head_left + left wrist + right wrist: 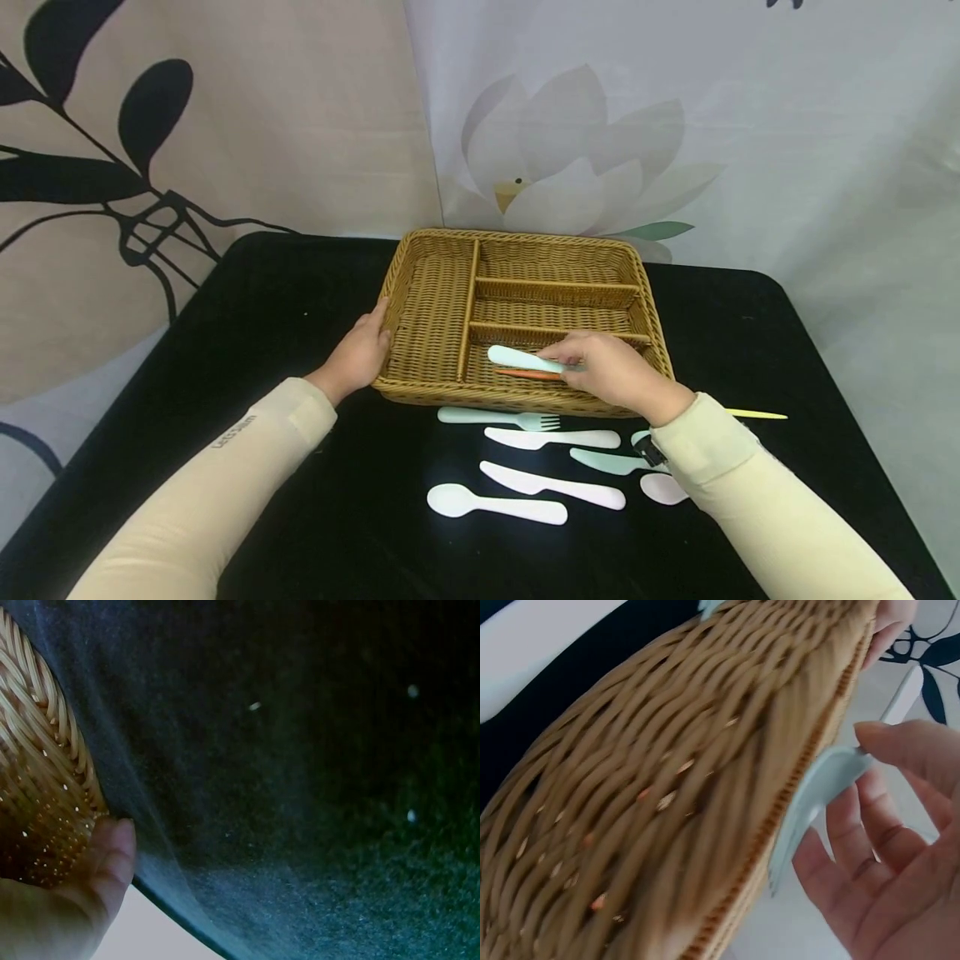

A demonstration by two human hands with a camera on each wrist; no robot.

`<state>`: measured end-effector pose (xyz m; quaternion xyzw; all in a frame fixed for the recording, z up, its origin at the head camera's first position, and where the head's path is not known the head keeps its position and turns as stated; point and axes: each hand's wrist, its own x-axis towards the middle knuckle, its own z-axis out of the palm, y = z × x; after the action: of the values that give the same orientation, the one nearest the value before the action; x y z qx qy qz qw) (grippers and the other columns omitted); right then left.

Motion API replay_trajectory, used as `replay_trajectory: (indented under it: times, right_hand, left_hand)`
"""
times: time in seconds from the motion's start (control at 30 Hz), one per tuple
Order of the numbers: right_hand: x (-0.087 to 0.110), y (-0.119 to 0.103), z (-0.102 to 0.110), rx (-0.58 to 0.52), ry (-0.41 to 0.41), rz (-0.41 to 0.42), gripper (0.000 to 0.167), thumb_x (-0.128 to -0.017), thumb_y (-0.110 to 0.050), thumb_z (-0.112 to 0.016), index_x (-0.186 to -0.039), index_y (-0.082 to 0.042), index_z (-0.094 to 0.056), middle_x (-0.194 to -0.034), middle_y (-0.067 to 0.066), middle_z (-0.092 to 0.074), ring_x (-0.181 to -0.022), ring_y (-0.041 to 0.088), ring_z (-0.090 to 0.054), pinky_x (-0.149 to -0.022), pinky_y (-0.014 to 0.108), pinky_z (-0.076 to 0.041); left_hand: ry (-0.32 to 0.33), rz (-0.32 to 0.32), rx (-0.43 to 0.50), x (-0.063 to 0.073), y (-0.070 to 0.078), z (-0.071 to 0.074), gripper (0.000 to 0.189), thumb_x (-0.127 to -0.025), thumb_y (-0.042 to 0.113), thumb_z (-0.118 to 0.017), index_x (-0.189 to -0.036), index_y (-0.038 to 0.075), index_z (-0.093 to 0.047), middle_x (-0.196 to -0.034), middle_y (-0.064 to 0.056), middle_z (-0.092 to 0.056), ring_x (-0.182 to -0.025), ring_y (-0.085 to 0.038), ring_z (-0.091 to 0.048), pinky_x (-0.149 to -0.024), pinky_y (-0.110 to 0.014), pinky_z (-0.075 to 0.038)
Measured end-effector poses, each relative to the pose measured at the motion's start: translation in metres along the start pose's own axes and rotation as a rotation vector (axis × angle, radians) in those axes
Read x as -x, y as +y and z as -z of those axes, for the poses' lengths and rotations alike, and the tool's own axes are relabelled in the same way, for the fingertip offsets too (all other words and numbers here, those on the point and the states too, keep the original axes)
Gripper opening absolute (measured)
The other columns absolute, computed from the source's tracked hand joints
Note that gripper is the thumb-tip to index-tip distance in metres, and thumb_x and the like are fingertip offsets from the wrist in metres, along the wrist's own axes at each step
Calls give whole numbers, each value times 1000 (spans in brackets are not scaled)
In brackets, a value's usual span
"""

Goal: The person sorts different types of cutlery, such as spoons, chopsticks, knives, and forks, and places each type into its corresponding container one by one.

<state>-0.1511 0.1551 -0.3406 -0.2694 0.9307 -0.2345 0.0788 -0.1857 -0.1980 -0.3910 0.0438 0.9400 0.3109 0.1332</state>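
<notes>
My right hand [611,371] pinches a pale blue fork [821,787] between thumb and fingers, above the front right compartment of a wicker cutlery tray [427,308]. Its handle points left in the head view, while the hand covers its head; the right wrist view shows the curved head beside the tray's rim. Below the fork, an orange utensil [525,374] lies in that compartment, partly hidden. My left hand [356,354] holds the tray's left side, with a digit against the outer wall [45,712] in the left wrist view.
In front of the tray lie a mint fork [495,417], white knives [551,485], a mint knife [611,462], a white spoon [498,505] and a pinkish spoon [662,488] partly under the right sleeve. A yellow utensil [757,413] shows at the right. Black cloth [337,500] covers the table.
</notes>
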Motion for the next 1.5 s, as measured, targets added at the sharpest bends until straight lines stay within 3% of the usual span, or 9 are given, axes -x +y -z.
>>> replay_trajectory:
  times: [0.2, 0.53, 0.67, 0.77, 0.97, 1.2, 1.5]
  right_hand:
    - [-4, 13, -1, 11, -21, -57, 35, -87, -2, -67, -120, -13, -70, -111, 9, -66, -80, 16, -58, -67, 32, -48]
    - [-6, 26, -1, 69, -72, -71, 34, -89, 1, -63, -120, -11, -69, -121, 15, -64, -77, 16, -56, -67, 32, -47]
    - [-8, 29, -2, 99, -86, -76, 33, -88, 1, -64, -118, -10, -70, -115, 12, -67, -73, 14, -55, -66, 31, -47]
    - [-10, 32, -4, 134, -94, -73, 33, -87, 2, -64, -117, -10, -71, -111, 10, -68, -78, 16, -57, -68, 32, -49]
    - [-12, 36, -8, 177, -104, -64, 32, -86, 2, -65, -115, -11, -72, -115, 10, -69, -105, 28, -62, -84, 42, -52]
    - [-13, 38, -11, 217, -88, -28, 31, -85, 3, -65, -111, -11, -74, -102, 7, -70, -75, 14, -55, -66, 31, -48]
    - [-15, 41, -16, 235, -86, -22, 32, -84, 5, -65, -110, -11, -74, -104, 7, -70, -82, 17, -62, -66, 32, -51]
  left_hand:
    - [3, 1, 3, 1, 2, 1, 59, -105, 16, -26, -155, 8, 5, -151, -27, -23, -136, -39, -31, -112, -56, -26]
    - [10, -1, 6, 3, 2, 1, 60, -106, 17, -27, -155, 9, 5, -152, -27, -22, -136, -39, -32, -111, -56, -27]
    - [9, -1, 11, 3, 3, 1, 60, -105, 18, -27, -155, 10, 6, -152, -27, -21, -135, -39, -32, -111, -56, -26]
    - [8, 1, 13, 3, 2, 1, 60, -105, 18, -26, -155, 11, 7, -152, -26, -21, -136, -39, -32, -112, -56, -26]
    - [1, 6, 20, 3, 0, 1, 60, -106, 18, -26, -155, 11, 7, -152, -26, -21, -134, -39, -33, -111, -57, -27]
    - [-8, 13, 24, 2, 0, 1, 60, -106, 19, -25, -155, 12, 8, -153, -25, -21, -136, -40, -31, -110, -57, -28]
    - [-8, 10, 21, -1, -3, -1, 60, -106, 19, -26, -155, 11, 8, -152, -26, -21, -136, -39, -32, -111, -57, -26]
